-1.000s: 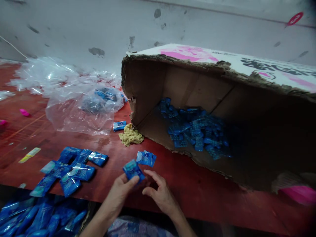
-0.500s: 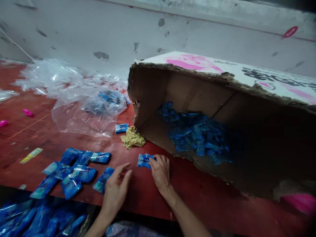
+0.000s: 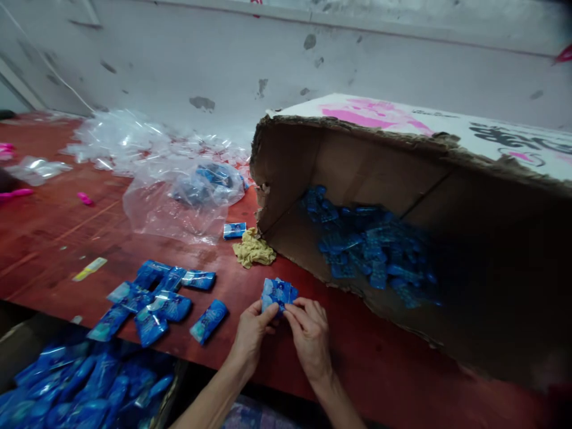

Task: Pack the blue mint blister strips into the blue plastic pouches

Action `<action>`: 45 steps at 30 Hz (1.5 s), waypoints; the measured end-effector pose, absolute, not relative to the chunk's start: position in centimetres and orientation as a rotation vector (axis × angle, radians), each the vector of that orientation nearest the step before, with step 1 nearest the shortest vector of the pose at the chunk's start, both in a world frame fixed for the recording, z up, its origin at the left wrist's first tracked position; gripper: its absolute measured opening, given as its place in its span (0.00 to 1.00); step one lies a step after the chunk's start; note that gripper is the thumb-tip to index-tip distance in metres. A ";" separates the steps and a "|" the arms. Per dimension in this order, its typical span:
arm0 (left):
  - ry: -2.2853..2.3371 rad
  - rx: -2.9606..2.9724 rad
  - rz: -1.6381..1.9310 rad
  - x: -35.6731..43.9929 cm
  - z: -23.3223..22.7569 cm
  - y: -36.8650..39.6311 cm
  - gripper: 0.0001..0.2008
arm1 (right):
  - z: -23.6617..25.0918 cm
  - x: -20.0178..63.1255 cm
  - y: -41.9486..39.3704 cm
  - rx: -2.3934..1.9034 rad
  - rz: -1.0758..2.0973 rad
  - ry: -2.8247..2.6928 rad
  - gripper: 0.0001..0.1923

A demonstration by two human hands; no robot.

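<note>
Small blue printed cards (image 3: 277, 292), slightly fanned, are pinched between both hands above the red table. My left hand (image 3: 251, 335) grips them from the left with the thumb on top. At their right edge, my right hand (image 3: 310, 333) holds them between thumb and fingers. Left of my hands lies a single blue packet (image 3: 208, 322) in clear wrap. Farther left is a loose cluster of similar blue packets (image 3: 154, 301). Another small stack of blue cards (image 3: 235, 230) lies beside a crumpled yellow cloth (image 3: 254, 249).
A large cardboard box (image 3: 286, 161) lies on its side at the right, with many blue packets (image 3: 375, 244) inside. Clear plastic bags (image 3: 174, 220) are heaped at the back left. Below the table's front edge, more blue packets (image 3: 89, 387) fill a container.
My left hand has moved right and taken hold of the blue cards, which my right hand was touching on the table. The cards are now lifted and fanned. The view has shifted left.
</note>
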State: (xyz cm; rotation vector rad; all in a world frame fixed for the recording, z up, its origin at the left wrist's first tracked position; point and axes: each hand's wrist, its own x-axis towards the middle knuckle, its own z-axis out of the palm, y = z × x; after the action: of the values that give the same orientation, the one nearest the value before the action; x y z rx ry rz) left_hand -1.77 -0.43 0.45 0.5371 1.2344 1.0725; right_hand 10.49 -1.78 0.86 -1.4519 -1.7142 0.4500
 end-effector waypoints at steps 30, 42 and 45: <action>1.348 0.591 1.161 0.4 1.0 -0.6 0.13 | -0.2 8.4 -1.8 -1.484 1.074 -1.091 0.09; 1.087 0.493 0.982 0.5 1.4 0.1 0.16 | 0.6 10.4 -1.5 -1.524 0.956 -1.172 0.17; 1.115 0.431 0.985 -0.1 1.5 -0.2 0.16 | 1.5 11.1 -1.6 -1.526 0.901 -1.352 0.20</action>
State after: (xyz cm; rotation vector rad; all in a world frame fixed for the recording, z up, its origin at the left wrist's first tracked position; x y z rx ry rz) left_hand -0.10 -0.20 1.53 0.4312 1.1154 0.9854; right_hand 11.08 -1.60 1.46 -1.5258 -1.3523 0.9010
